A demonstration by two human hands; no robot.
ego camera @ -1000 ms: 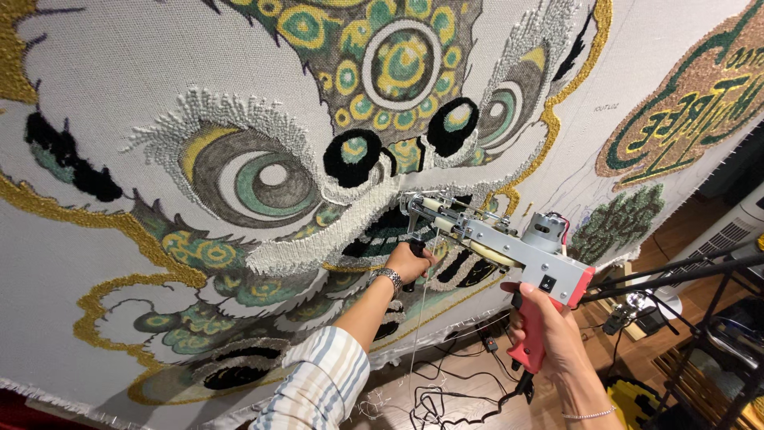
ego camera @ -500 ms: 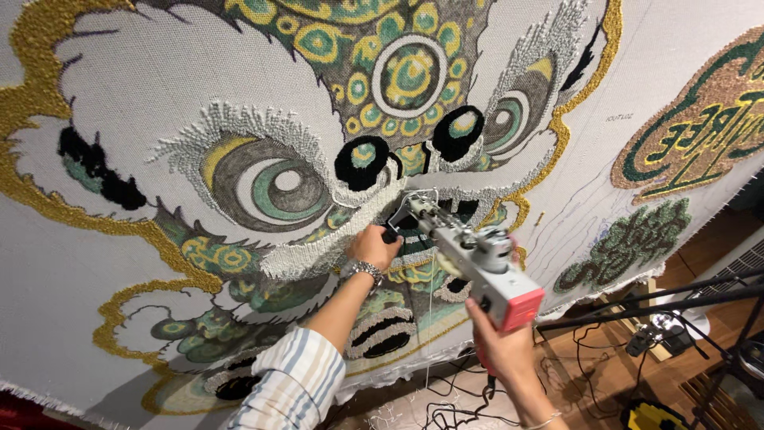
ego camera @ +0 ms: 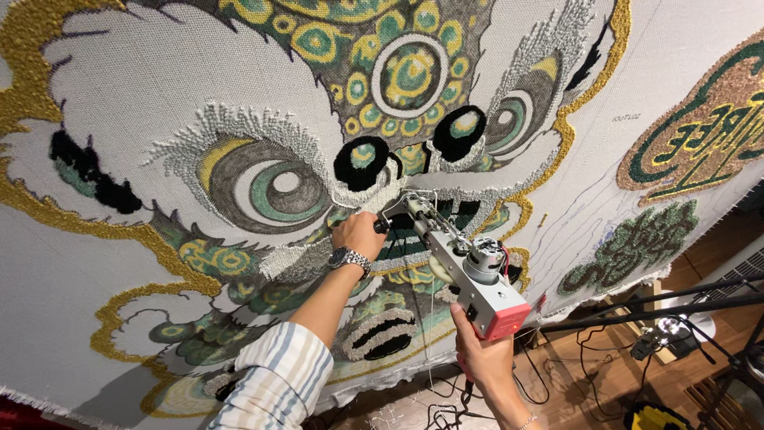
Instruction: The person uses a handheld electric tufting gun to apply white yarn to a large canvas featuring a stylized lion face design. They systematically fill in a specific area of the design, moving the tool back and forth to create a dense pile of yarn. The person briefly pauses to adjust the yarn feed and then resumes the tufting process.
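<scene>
The tufting gun (ego camera: 469, 271) is sitting between both hands, its nose pressing against the stretched cloth (ego camera: 119, 103) just under the two black nostrils of the lion face. The left hand (ego camera: 360, 233) is wrapping its fingers shut around the front handle, wristwatch (ego camera: 348, 258) showing, striped sleeve (ego camera: 274, 382) trailing below. The right hand (ego camera: 481, 354) is clenching the rear grip under the red-ended grey body (fingers mostly hidden behind it, but closed on the handle). Compared with half a second ago, the gun is sitting in much the same spot on the mouth, the view having drifted only slightly. The cloth is filling nearly the whole frame: gold outlines, green-ringed eyes, bare white patches. At lower right, a wooden floor (ego camera: 605, 382) is showing, with black cables (ego camera: 446, 410) and dark stand poles (ego camera: 660, 306) crossing it.
</scene>
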